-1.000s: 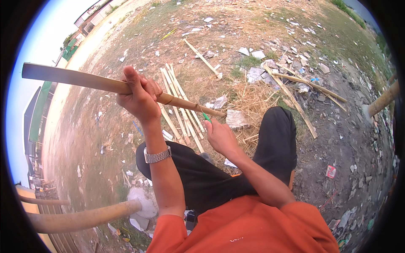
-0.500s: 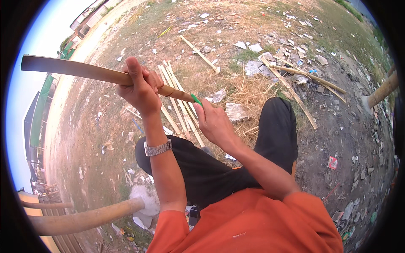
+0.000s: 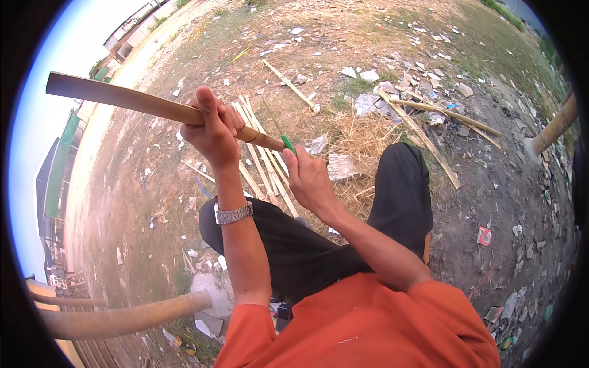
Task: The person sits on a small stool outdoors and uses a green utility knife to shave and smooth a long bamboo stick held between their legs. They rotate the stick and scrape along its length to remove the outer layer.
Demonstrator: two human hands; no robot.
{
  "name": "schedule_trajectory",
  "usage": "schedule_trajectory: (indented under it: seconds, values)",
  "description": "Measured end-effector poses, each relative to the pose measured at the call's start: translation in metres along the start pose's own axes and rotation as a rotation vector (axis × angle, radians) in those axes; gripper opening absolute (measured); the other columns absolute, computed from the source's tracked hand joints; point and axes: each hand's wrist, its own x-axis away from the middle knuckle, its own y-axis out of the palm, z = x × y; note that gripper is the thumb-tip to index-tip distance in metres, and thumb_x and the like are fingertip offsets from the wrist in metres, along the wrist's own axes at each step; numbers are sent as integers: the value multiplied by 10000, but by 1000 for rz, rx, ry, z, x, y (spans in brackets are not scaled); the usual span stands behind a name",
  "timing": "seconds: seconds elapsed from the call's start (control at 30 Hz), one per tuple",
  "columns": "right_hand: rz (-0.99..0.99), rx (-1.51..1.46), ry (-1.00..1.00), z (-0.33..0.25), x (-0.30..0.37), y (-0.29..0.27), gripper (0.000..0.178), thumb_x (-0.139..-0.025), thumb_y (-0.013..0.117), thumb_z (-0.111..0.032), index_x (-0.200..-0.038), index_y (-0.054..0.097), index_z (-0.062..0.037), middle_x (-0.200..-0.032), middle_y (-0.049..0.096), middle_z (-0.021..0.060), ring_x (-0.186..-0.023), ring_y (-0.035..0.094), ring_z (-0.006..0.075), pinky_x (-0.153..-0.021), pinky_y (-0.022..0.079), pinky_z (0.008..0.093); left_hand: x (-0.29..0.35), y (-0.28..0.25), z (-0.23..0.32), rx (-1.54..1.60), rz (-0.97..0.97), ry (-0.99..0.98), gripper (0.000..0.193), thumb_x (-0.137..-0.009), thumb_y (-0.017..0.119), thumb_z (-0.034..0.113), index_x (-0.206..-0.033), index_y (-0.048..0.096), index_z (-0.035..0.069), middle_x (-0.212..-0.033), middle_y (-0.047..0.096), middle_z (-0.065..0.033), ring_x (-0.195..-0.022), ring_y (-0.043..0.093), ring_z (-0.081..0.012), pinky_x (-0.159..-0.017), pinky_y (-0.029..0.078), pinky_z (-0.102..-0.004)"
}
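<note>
A long split bamboo piece [image 3: 132, 101] slants across in front of me, its wide end up at the far left. My left hand [image 3: 213, 135] is closed around its middle, thumb up, a metal watch [image 3: 234, 214] on the wrist. My right hand [image 3: 311, 182] grips a green-handled knife [image 3: 288, 144] at the bamboo's narrower near end. The thin blade points up and away, beside the bamboo. My right fingers are partly hidden behind the hand, so whether they also touch the bamboo I cannot tell.
Several split bamboo strips [image 3: 261, 153] lie on the ground beyond my knees. More strips [image 3: 423, 138] lie at the right among broken tiles and straw [image 3: 362, 138]. Thick bamboo poles stand at the lower left [image 3: 132, 316] and far right [image 3: 557, 126]. Litter is scattered around.
My left hand and the bamboo have shifted slightly to the right. The knife blade now shows above the green handle, where before it was hardly visible.
</note>
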Motion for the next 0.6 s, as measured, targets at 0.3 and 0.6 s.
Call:
schedule_trajectory:
  seconds: [0.3, 0.6]
  values:
    - [-3, 242, -13, 20, 10, 10, 284, -980, 433, -305, -894, 463, -37, -588, 562, 246, -582, 581, 458, -548, 466, 538, 4, 5, -2, -11, -18, -5, 434, -937, 573, 365, -641, 432, 81, -488, 390, -1, -320, 323, -70, -331, 234, -258]
    - [-150, 315, 418, 118, 55, 0, 416, -986, 384, -343, -930, 555, 33, -767, 600, 324, -752, 592, 490, -678, 454, 554, 8, 0, -1, -39, -50, 5, 428, -937, 567, 373, -655, 433, 80, -483, 375, 3, -326, 311, -71, -340, 232, -255]
